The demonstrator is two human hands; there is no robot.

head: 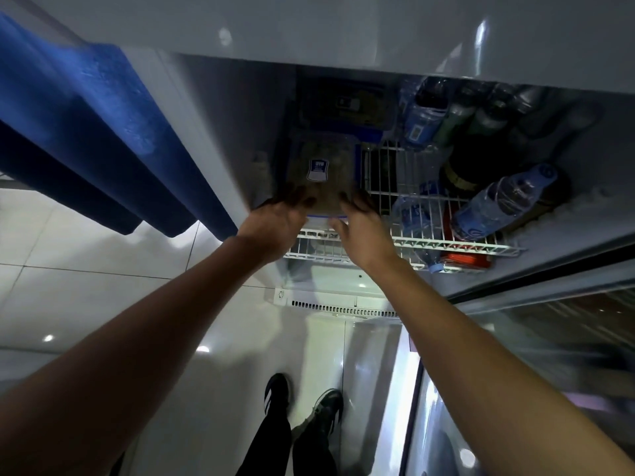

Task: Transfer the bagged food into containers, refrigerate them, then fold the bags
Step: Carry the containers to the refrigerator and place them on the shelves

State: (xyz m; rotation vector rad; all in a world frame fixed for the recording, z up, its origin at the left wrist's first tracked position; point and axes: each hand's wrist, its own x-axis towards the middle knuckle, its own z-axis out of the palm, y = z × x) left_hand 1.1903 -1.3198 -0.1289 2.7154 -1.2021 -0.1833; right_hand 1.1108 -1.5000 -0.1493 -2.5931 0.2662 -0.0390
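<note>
Down on the wire shelf (pixel 405 240) of the open fridge, a clear container (pixel 321 170) with a blue-and-white label on its lid sits at the shelf's left end, close to the front edge. Through the lid its contents look brownish and lumpy; what the food is cannot be told. The left hand (pixel 275 223) touches the container's near left corner, fingers spread and only loosely bent over the lid's edge. The right hand (pixel 364 225) reaches to the near right corner, fingers likewise fairly straight, their tips at the rim; motion blur hides whether either hand truly grips. A thin blue line shows along the container's front edge between the two hands.

Behind it, toward the shelf's back left corner, lies a second container (pixel 347 109) with a dark rim, a small label on its lid and yellowish-brown contents; it seems to rest on something blue.

Along the shelf's right half lie bottles: a blue-labelled water bottle (pixel 505 201) on its side near the right end, a smaller water bottle (pixel 410 209) at the front edge, a red can (pixel 464 259) at the front right corner, and darker bottles (pixel 481 115) crowded at the back.

To the left hangs the blue fridge door (pixel 89 125). Below, two dark shoes (pixel 302 403) stand on the pale tiled floor (pixel 86 290).
</note>
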